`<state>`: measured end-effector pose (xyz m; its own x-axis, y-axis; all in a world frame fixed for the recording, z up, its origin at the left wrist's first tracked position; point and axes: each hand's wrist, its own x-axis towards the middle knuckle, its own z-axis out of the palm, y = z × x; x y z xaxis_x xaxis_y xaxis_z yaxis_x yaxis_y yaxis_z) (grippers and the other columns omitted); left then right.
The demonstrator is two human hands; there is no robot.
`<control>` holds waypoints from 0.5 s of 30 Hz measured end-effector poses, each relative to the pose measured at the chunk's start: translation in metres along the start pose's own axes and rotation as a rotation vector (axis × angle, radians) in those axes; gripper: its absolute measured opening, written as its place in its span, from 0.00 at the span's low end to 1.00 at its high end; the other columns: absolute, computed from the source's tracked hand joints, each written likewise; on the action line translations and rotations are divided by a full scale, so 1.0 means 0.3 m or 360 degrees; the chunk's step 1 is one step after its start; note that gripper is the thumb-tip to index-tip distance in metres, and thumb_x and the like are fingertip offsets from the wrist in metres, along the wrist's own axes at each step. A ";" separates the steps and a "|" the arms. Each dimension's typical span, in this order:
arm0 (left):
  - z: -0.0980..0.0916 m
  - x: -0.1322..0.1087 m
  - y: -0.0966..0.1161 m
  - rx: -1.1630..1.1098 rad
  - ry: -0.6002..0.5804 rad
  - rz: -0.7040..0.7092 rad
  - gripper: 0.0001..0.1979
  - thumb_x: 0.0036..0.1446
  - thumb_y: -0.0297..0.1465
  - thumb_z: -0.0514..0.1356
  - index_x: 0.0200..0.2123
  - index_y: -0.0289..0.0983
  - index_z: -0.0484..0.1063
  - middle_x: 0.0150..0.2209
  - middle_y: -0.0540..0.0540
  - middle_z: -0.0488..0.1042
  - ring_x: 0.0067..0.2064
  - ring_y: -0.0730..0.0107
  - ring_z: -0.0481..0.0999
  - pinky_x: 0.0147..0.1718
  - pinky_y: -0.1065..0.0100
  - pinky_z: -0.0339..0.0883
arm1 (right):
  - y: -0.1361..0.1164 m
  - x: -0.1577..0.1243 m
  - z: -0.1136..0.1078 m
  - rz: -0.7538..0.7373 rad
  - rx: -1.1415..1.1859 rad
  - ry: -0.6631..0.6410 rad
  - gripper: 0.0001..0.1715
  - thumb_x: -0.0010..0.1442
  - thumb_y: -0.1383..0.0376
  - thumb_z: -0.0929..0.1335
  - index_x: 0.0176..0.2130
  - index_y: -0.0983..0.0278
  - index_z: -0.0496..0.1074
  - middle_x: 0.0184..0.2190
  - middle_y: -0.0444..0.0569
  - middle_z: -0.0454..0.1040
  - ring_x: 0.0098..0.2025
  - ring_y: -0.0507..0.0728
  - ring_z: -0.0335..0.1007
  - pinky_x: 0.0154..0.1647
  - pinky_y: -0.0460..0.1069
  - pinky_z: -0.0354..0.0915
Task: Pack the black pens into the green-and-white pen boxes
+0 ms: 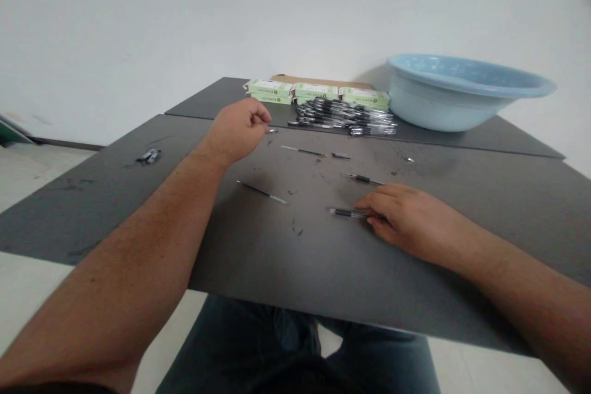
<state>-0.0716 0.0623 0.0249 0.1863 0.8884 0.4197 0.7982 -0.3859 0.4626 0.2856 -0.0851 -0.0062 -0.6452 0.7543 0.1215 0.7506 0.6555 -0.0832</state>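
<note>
Left hand (240, 126) curled, fingertips pinched on small pen cap (272, 130) far out on dark table (258, 271). Right hand (406, 215) flat near table middle, fingers closed lightly over pen barrel (346, 213), tip pointing left. Loose refills (261, 191) between both hands. Pile of pens (344, 117), green boxes (314, 92) and blue basin (462, 92) behind, at far edge.

text: none I can read | green boxes (315, 92) at desk's far edge: print too small, blurred
</note>
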 end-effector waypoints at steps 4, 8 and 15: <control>0.010 -0.006 0.010 0.0299 -0.0567 0.0149 0.18 0.52 0.34 0.59 0.44 0.42 0.83 0.39 0.46 0.86 0.42 0.58 0.84 0.44 0.62 0.75 | 0.012 -0.005 -0.027 0.0058 -0.0026 -0.0037 0.15 0.67 0.69 0.68 0.51 0.60 0.80 0.46 0.52 0.85 0.46 0.63 0.84 0.49 0.58 0.78; 0.004 -0.003 -0.006 0.0516 -0.0877 0.0150 0.19 0.50 0.34 0.59 0.43 0.46 0.86 0.39 0.48 0.87 0.43 0.57 0.85 0.46 0.64 0.75 | 0.008 -0.004 -0.035 0.0090 -0.0016 -0.0056 0.14 0.66 0.69 0.69 0.50 0.60 0.80 0.45 0.51 0.85 0.46 0.62 0.83 0.49 0.56 0.76; 0.017 0.000 -0.001 0.0591 -0.0651 0.0127 0.20 0.51 0.35 0.58 0.43 0.44 0.86 0.42 0.47 0.87 0.45 0.54 0.86 0.49 0.63 0.75 | -0.013 0.013 -0.018 0.0107 0.0041 -0.0054 0.14 0.69 0.69 0.68 0.51 0.61 0.81 0.46 0.53 0.85 0.49 0.64 0.82 0.53 0.58 0.75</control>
<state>-0.0689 0.0638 0.0207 0.4024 0.9127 0.0705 0.9070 -0.4079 0.1046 0.2811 -0.0850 -0.0001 -0.5981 0.7973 0.0811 0.7889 0.6035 -0.1158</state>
